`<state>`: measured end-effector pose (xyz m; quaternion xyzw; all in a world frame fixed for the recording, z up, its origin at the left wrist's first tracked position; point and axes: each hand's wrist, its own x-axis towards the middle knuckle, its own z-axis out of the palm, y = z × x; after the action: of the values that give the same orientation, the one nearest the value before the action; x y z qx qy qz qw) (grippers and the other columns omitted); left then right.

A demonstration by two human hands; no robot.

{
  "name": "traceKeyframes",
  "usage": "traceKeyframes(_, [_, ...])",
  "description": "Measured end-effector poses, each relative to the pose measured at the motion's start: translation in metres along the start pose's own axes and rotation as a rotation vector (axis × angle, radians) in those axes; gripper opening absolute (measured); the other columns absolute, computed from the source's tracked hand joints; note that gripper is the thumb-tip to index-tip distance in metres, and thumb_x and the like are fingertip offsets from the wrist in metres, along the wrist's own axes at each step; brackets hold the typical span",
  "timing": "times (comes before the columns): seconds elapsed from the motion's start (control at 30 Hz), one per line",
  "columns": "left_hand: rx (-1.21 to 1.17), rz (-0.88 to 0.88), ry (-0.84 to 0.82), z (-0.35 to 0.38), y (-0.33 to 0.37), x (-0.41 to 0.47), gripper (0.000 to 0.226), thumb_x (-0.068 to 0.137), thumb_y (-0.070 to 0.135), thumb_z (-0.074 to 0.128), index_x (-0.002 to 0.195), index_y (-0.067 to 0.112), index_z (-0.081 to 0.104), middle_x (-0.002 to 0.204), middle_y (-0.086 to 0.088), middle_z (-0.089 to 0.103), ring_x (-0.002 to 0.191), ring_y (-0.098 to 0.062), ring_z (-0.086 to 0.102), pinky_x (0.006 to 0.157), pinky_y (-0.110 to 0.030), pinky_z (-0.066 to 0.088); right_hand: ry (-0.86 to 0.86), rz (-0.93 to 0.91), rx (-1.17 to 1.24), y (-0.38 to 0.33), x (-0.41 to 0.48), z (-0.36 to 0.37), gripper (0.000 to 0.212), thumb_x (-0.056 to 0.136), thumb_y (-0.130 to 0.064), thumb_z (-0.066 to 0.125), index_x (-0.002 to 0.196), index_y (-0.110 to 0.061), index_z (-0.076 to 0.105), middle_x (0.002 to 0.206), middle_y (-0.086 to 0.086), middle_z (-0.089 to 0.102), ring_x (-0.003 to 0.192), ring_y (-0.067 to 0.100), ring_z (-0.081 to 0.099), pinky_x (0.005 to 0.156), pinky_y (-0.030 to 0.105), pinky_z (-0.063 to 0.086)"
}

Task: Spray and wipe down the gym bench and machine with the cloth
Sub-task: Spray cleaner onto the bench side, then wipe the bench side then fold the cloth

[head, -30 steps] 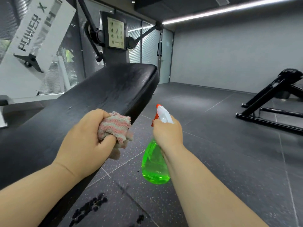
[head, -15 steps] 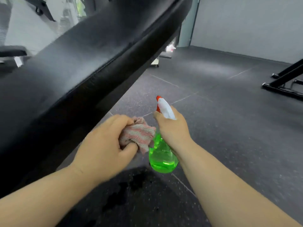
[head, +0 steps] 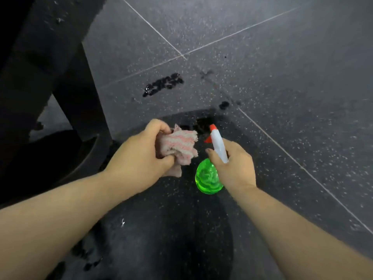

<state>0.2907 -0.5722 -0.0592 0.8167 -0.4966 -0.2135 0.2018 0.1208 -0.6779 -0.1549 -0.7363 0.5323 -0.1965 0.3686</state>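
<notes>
Downward tilt since half a second ago: the view has swung off the bench pad onto the floor (head: 282,57), while both hands have stayed close together. This looks like a pause between sprays. To do the step well, the nozzle (head: 212,127), now aimed at the floor, should come back to the bench (head: 46,73) before any squeeze. A light mist would do, and the cloth (head: 179,146) should be opened flatter so a broad face wipes in overlapping strokes. Floor: dark matte rubber tiles, flecked with pale speckles and crossed by thin light seams. Bench: only a black shadowed slab and leg at the left edge, well apart from the hands, its finish too dark to tell. Left grip (head: 141,158) is closed round the cloth, a soft crumpled rag striped pink and cream, one tail hanging below the fist. Right grip (head: 236,166) is wrapped round the neck of the bottle (head: 207,178), rounded translucent green plastic with a smooth white head and red nozzle. Cloth and bottle are just beside each other. Small glossy wet marks (head: 163,85) lie on the floor ahead, and more stray spray there could be slippery.
</notes>
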Motion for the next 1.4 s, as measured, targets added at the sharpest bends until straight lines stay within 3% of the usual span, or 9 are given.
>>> traceKeyframes(0.23, [-0.187,0.048,-0.089,-0.001,0.014,0.021,0.023,0.088,0.027,0.069,0.102,0.042,0.059,0.1,0.018,0.06,0.089,0.006,0.057,0.071,0.0,0.04,-0.122,-0.154,-0.101,0.015,-0.02,-0.007,0.074,0.08,-0.046,0.075,0.143,-0.025,0.042,0.133,-0.006,0.048,0.122,0.015,0.048,0.104,0.035,0.043])
traceKeyframes(0.33, [-0.571,-0.026,-0.205,-0.009,0.036,0.024,0.02,0.092,0.017,0.065,0.109,0.028,0.066,0.097,0.01,0.074,0.092,-0.005,0.069,0.084,-0.017,0.054,-0.077,-0.184,-0.094,0.011,-0.025,-0.027,0.091,0.076,-0.059,0.071,0.15,-0.025,0.031,0.148,-0.007,0.039,0.138,0.012,0.034,0.116,0.032,0.029])
traceKeyframes(0.53, [-0.95,-0.072,-0.35,-0.036,0.091,0.028,0.057,0.068,-0.017,0.069,0.113,0.017,0.057,0.103,-0.012,0.062,0.092,-0.02,0.063,0.078,-0.026,0.055,-0.254,0.172,1.04,-0.052,-0.019,-0.112,0.056,0.08,-0.044,0.064,0.128,-0.018,0.061,0.123,0.006,0.069,0.107,0.019,0.065,0.091,0.039,0.053])
traceKeyframes(0.67, [-1.126,-0.077,-0.486,-0.055,0.121,0.026,0.06,0.067,0.012,0.08,0.123,0.012,0.059,0.11,-0.004,0.07,0.101,-0.021,0.067,0.092,-0.038,0.053,-0.312,0.24,1.228,-0.072,-0.018,-0.155,0.049,0.078,-0.025,0.06,0.123,-0.006,0.063,0.118,0.015,0.068,0.097,0.026,0.06,0.087,0.037,0.051])
traceKeyframes(0.8, [-1.12,-0.185,-0.223,-0.058,0.124,0.03,0.026,0.082,0.007,0.07,0.099,0.023,0.059,0.073,0.008,0.07,0.066,-0.012,0.064,0.067,-0.03,0.053,-0.175,0.317,1.134,-0.081,-0.013,-0.17,0.045,0.077,-0.012,0.065,0.121,-0.001,0.063,0.094,0.008,0.07,0.081,0.019,0.059,0.073,0.029,0.046])
traceKeyframes(0.9, [-1.116,-0.228,-0.076,-0.051,0.116,0.034,0.014,0.087,0.016,0.068,0.086,0.025,0.058,0.068,0.009,0.066,0.05,-0.004,0.06,0.048,-0.021,0.049,-0.111,0.448,1.015,-0.087,-0.01,-0.174,0.011,0.091,-0.023,0.064,0.086,-0.013,0.065,0.075,0.001,0.065,0.069,0.013,0.058,0.067,0.026,0.047])
traceKeyframes(1.2, [-1.094,-0.08,-0.286,-0.044,0.105,0.031,0.025,0.087,-0.011,0.056,0.093,0.011,0.066,0.082,-0.005,0.072,0.074,-0.013,0.068,0.072,-0.024,0.057,-0.335,0.22,0.784,-0.105,-0.019,-0.148,0.063,0.076,0.006,0.072,0.127,-0.027,0.057,0.107,0.003,0.07,0.08,0.009,0.062,0.066,0.02,0.045])
traceKeyframes(1.3, [-0.812,-0.067,-0.259,-0.033,0.09,0.029,0.009,0.093,0.01,0.062,0.089,0.008,0.07,0.078,-0.009,0.072,0.068,-0.017,0.064,0.069,-0.034,0.053,-0.257,0.116,0.532,-0.099,-0.021,-0.128,0.033,0.083,-0.002,0.073,0.111,-0.018,0.069,0.101,0.003,0.071,0.081,0.006,0.06,0.065,0.008,0.045])
traceKeyframes(1.4, [-0.597,-0.043,-0.239,-0.033,0.079,0.029,0.041,0.075,0.049,0.075,0.088,0.01,0.072,0.079,-0.01,0.074,0.065,-0.015,0.061,0.066,-0.035,0.05,-0.146,0.052,0.303,-0.096,-0.016,-0.117,0.014,0.094,-0.012,0.061,0.083,-0.02,0.066,0.072,-0.008,0.06,0.065,0.005,0.049,0.061,0.018,0.04])
